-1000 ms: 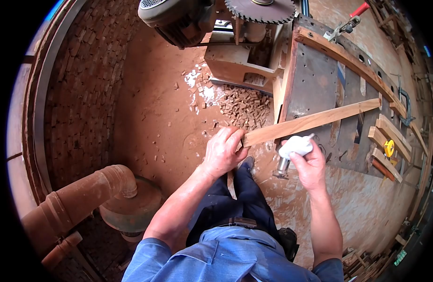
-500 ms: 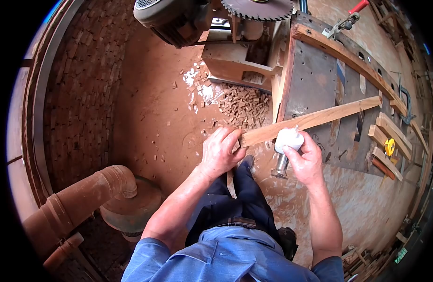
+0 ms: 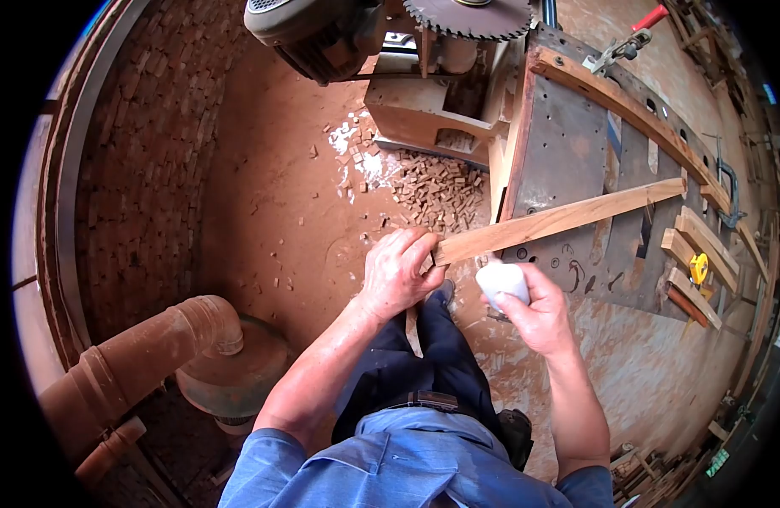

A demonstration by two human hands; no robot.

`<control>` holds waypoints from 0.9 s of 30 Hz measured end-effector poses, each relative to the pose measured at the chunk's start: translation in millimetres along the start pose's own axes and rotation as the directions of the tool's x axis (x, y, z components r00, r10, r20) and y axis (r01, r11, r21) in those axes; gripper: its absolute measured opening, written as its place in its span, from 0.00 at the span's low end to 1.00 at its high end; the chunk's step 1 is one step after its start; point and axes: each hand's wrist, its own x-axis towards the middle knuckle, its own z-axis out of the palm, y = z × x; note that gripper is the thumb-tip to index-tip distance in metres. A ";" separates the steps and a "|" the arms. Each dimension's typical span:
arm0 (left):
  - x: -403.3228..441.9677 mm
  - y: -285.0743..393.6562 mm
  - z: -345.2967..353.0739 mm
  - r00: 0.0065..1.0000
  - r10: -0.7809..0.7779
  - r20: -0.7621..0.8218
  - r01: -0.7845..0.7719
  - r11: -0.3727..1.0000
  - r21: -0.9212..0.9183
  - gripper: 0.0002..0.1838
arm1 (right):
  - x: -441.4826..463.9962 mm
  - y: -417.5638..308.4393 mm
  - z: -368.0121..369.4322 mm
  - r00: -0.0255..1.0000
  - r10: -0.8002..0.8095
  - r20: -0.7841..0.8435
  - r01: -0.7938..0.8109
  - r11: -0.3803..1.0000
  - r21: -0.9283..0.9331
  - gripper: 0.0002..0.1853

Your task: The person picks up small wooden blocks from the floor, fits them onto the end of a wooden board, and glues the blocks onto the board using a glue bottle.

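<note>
My left hand (image 3: 396, 269) is closed round the near end of a long wooden strip (image 3: 546, 223). The strip slopes up to the right, and its far part lies over the metal table (image 3: 567, 135). In my right hand (image 3: 538, 313) is a small white squeeze bottle (image 3: 502, 284), its narrow nozzle pointing up and left toward the strip's lower edge. A small gap seems to lie between bottle and strip, though whether the tip touches the wood I cannot tell.
A circular saw blade (image 3: 474, 17) and its motor (image 3: 318, 38) stand at the top. Wood offcuts (image 3: 440, 193) lie heaped on the floor. Short boards (image 3: 707, 245) and a yellow tape measure (image 3: 700, 268) rest at the table's right. A dusty duct (image 3: 144, 347) is lower left.
My right hand has moved left and slightly down along the strip with the bottle, which is now nearer my left hand. My left hand and the strip have hardly moved.
</note>
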 end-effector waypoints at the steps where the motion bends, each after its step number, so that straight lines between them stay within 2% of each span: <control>1: 0.1 -0.8 1.2 1.000 0.011 -0.014 -0.011 1.000 0.000 0.23 | 0.0 3.5 3.6 0.999 0.037 0.002 -0.037 0.999 0.005 0.18; 4: -0.8 -3.5 4.0 0.999 0.027 -0.037 -0.027 1.000 -0.001 0.23 | -1.5 14.6 11.4 0.991 0.128 0.026 -0.129 0.991 0.035 0.17; 7: -0.7 -2.0 3.8 0.999 0.018 -0.032 -0.018 1.000 -0.002 0.23 | -2.5 22.7 13.9 0.989 0.142 -0.032 -0.144 0.983 -0.113 0.15; 13: 1.2 1.7 3.1 0.999 0.006 -0.045 -0.006 1.000 -0.007 0.23 | -0.3 14.6 19.3 0.984 0.156 -0.083 -0.161 0.986 -0.048 0.12; 16: 1.0 2.1 6.4 0.998 0.006 -0.055 -0.007 1.000 -0.012 0.23 | 1.3 5.4 20.7 0.960 0.250 -0.124 -0.253 0.968 -0.009 0.13; 27: 2.9 4.2 4.0 1.000 0.008 -0.021 -0.008 1.000 0.003 0.24 | 3.2 3.8 15.6 0.974 0.183 -0.134 -0.202 0.969 -0.143 0.11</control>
